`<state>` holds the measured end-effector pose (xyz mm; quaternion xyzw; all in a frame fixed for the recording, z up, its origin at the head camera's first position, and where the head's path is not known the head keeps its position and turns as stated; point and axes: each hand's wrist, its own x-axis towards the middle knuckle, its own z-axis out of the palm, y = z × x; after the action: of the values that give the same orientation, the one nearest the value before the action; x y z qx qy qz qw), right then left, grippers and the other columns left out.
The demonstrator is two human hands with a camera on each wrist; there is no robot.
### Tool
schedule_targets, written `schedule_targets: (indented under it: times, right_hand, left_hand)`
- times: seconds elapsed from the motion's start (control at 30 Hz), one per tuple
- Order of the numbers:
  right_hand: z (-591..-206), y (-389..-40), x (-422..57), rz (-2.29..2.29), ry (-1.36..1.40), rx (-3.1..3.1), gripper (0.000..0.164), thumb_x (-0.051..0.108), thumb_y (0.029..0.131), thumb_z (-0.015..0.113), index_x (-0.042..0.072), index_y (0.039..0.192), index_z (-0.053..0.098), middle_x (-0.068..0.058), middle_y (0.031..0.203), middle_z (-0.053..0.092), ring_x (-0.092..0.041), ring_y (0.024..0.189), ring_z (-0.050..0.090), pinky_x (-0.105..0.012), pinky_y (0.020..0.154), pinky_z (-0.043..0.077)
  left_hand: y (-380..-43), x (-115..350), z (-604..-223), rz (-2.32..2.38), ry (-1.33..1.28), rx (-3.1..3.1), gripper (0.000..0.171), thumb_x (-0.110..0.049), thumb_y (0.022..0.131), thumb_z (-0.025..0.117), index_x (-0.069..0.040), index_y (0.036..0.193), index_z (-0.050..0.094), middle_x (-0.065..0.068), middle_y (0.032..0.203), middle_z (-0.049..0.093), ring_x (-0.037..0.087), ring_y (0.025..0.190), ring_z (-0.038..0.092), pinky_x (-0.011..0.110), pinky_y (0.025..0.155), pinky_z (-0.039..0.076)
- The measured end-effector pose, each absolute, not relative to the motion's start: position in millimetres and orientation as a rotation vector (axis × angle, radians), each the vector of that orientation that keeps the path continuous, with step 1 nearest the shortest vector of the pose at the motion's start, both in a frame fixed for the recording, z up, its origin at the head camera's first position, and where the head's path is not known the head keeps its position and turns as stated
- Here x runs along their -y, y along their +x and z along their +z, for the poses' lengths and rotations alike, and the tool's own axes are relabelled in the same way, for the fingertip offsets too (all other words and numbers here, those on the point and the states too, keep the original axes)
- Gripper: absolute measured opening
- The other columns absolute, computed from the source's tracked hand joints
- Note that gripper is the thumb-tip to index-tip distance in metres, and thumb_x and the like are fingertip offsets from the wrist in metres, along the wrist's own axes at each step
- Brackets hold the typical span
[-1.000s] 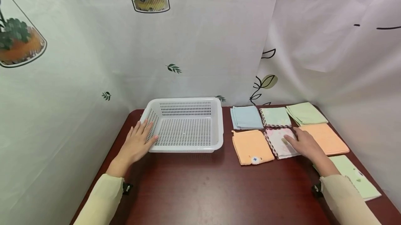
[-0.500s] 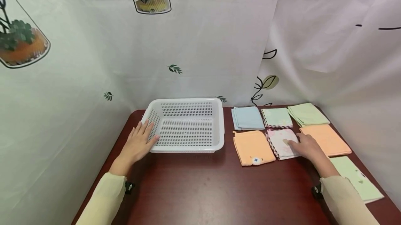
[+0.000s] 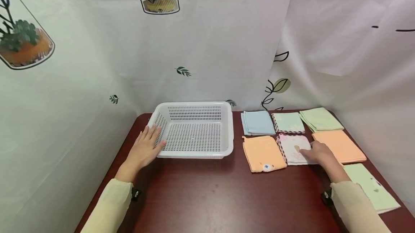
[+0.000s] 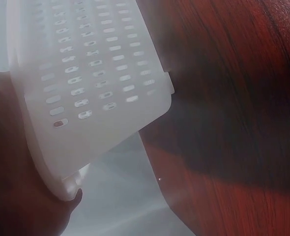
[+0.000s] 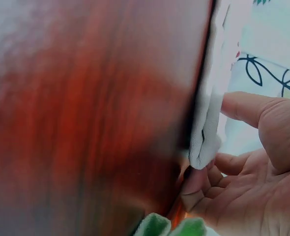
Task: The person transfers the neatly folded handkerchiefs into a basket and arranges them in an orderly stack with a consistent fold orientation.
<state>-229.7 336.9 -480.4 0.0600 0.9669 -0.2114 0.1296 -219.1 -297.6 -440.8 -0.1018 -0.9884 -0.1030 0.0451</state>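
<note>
My left hand rests on the left front corner of a white perforated plastic basket, its fingers spread and fairly straight over the rim. The left wrist view has the basket's outer wall close up, with the hand along its rim. On the right, my right hand pinches the right edge of a folded white towel with a pink print and checked border. In the right wrist view the thumb lies on the towel's upper face, and the other fingers are curled at its lower edge.
Around the white towel lie folded towels: orange to its left, blue and pale green with checked edging behind, plain green at the back corner, orange and green to its right. Fabric walls border the table.
My right thumb and fingers have drawn in onto the white towel's right edge. My left hand stays on the basket, and the head view has shifted slightly.
</note>
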Motion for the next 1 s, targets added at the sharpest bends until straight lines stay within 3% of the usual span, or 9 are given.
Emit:
schedule_targets:
  times: [0.3,0.63,0.87,1.0]
  right_hand:
    - [-476,-226,-338,-0.649,0.193,-2.791,0.069,0.033,0.094,0.063,-0.028,0.12,0.043,-0.046,0.115,0.051,-0.054,0.102,0.055,-0.059,0.086,0.05]
    - [-468,-220,-340,-0.76,0.14,-2.912,0.059,0.021,0.097,0.06,-0.023,0.131,0.041,-0.046,0.131,0.046,-0.061,0.118,0.045,-0.067,0.097,0.042]
    - [-467,-215,-341,-0.961,0.167,-2.867,0.06,0.026,0.098,0.061,-0.018,0.135,0.043,-0.047,0.136,0.042,-0.06,0.122,0.043,-0.068,0.099,0.04]
    - [-463,-211,-341,-1.12,0.205,-2.777,0.07,0.034,0.099,0.062,-0.016,0.142,0.038,-0.047,0.14,0.037,-0.059,0.126,0.04,-0.067,0.101,0.04]
  left_hand:
    - [-218,295,-441,-0.313,-0.319,2.99,0.077,-0.056,0.104,0.04,-0.002,0.158,0.031,0.022,0.166,0.021,0.047,0.153,0.01,0.062,0.122,0.01]
    - [-218,296,-443,-0.287,-0.315,3.002,0.077,-0.056,0.104,0.04,-0.003,0.159,0.029,0.022,0.165,0.022,0.047,0.153,0.008,0.06,0.123,0.008]
    - [-218,297,-443,-0.267,-0.327,2.994,0.076,-0.054,0.104,0.04,-0.002,0.158,0.03,0.022,0.165,0.023,0.048,0.153,0.01,0.06,0.123,0.011]
    - [-217,296,-443,-0.278,-0.331,2.99,0.075,-0.054,0.104,0.04,-0.002,0.158,0.031,0.022,0.165,0.023,0.048,0.153,0.009,0.06,0.123,0.011]
